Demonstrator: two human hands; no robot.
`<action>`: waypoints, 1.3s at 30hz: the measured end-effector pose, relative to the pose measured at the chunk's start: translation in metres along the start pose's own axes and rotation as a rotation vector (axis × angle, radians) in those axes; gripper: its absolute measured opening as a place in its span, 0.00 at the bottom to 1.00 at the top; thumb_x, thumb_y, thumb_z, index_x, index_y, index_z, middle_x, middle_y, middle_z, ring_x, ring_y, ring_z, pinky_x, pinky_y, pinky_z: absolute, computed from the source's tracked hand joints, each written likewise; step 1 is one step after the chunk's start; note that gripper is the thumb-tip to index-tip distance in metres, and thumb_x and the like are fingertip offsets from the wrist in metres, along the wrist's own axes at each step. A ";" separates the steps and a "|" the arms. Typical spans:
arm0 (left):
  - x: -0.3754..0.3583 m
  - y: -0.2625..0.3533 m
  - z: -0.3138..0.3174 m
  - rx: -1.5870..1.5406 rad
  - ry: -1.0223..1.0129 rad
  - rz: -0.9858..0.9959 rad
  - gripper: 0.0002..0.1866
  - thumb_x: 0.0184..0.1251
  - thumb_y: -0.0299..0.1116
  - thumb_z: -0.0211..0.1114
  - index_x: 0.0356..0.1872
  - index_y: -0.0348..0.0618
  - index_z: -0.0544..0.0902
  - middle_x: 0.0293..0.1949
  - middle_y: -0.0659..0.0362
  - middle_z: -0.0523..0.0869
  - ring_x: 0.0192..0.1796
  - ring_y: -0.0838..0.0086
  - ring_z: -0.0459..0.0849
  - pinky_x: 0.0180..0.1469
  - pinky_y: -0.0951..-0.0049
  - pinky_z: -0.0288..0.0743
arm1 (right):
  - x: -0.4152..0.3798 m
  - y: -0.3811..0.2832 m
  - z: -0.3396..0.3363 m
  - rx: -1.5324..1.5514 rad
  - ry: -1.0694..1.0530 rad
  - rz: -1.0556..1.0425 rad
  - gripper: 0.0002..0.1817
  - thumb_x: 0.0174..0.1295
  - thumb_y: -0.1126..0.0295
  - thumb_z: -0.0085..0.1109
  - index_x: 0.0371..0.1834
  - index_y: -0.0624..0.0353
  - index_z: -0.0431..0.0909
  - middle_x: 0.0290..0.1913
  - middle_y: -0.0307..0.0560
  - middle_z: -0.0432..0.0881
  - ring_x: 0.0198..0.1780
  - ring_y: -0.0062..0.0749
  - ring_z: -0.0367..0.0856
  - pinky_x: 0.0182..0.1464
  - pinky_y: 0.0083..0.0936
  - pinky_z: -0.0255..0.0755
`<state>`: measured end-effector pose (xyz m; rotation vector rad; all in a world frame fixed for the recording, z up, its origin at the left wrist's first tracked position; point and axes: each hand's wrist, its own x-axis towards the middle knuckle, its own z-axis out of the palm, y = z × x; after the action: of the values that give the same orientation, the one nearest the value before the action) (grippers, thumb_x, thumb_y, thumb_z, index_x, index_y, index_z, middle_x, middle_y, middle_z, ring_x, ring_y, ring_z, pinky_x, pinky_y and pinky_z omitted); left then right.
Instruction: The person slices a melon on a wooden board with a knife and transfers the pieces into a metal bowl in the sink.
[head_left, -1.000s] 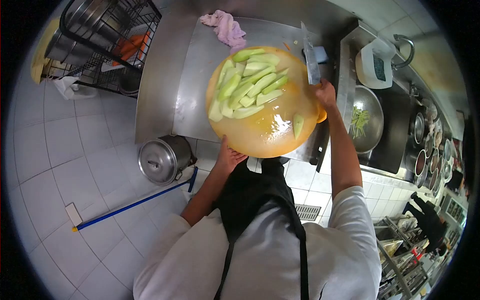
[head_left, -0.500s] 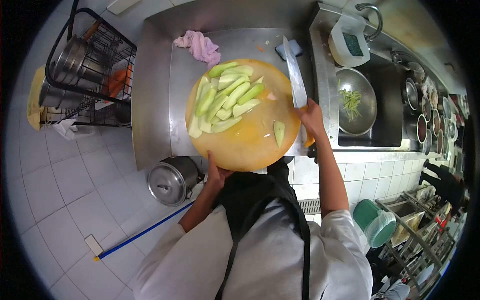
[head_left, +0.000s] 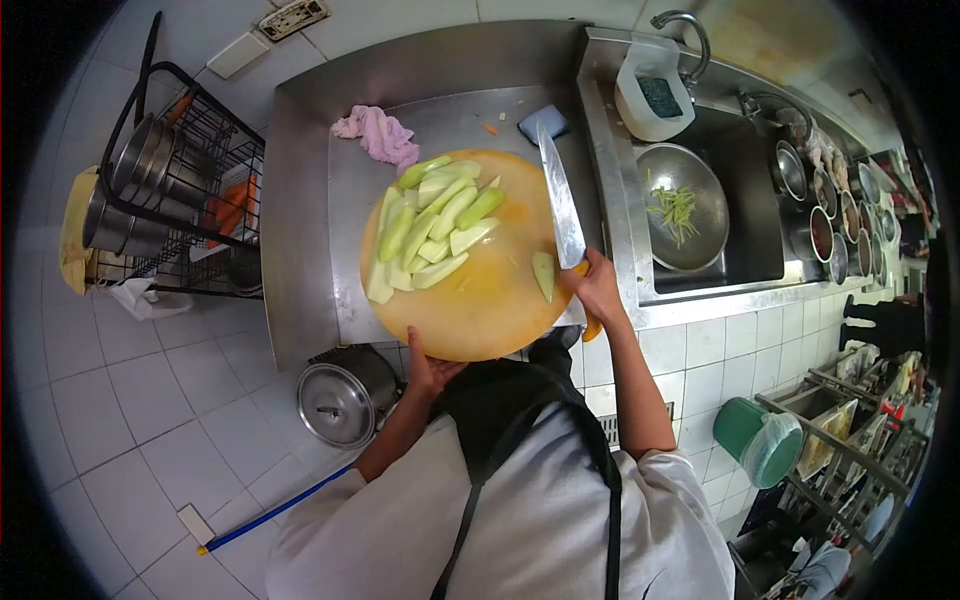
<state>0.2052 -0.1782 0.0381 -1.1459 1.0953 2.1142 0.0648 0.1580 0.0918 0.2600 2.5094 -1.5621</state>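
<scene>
A round yellowish cutting board (head_left: 480, 310) sits at the front of the steel counter, its near edge overhanging toward my body. Pale green peeled vegetable pieces (head_left: 437, 225) are heaped on its left half, and one separate piece (head_left: 543, 275) lies near the right edge. My left hand (head_left: 430, 371) grips the board's near edge, thumb on top and fingers mostly hidden below. In my right hand (head_left: 597, 287) is a large kitchen knife (head_left: 563, 200) with an orange handle, its blade pointing away from me along the board's right side. That hand is close against the board's edge.
A pink cloth (head_left: 378, 137) and a blue sponge (head_left: 543, 124) lie behind the board. To the right, a metal bowl (head_left: 690, 240) with green strips stands at the sink (head_left: 752, 215). A lidded pot (head_left: 337, 405) is on the floor, near a wire rack (head_left: 205, 110).
The view has shifted, so the sink and counter sit further left. Both hands keep their grips, and the board's near edge appears slightly closer to my body.
</scene>
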 end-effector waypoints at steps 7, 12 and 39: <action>-0.012 0.008 0.009 -0.018 0.021 0.016 0.55 0.64 0.85 0.42 0.74 0.44 0.68 0.63 0.44 0.82 0.62 0.51 0.85 0.64 0.48 0.80 | 0.000 -0.006 -0.003 0.025 0.012 0.010 0.19 0.52 0.65 0.66 0.40 0.71 0.81 0.33 0.60 0.86 0.35 0.41 0.87 0.40 0.35 0.78; -0.015 0.010 0.011 -0.046 0.000 -0.003 0.54 0.65 0.84 0.42 0.71 0.44 0.70 0.61 0.44 0.84 0.60 0.52 0.86 0.63 0.48 0.81 | -0.002 -0.018 -0.005 0.129 0.046 0.021 0.16 0.52 0.67 0.66 0.39 0.69 0.81 0.30 0.53 0.85 0.33 0.34 0.84 0.38 0.33 0.77; -0.020 0.009 0.017 -0.035 -0.031 0.002 0.56 0.63 0.85 0.44 0.73 0.43 0.70 0.65 0.45 0.81 0.64 0.53 0.83 0.68 0.48 0.76 | 0.015 0.012 -0.002 0.046 0.056 0.003 0.18 0.50 0.63 0.68 0.32 0.70 0.77 0.26 0.57 0.80 0.30 0.40 0.81 0.35 0.37 0.74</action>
<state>0.2012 -0.1698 0.0644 -1.1250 1.0498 2.1527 0.0530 0.1657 0.0784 0.3182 2.5162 -1.6349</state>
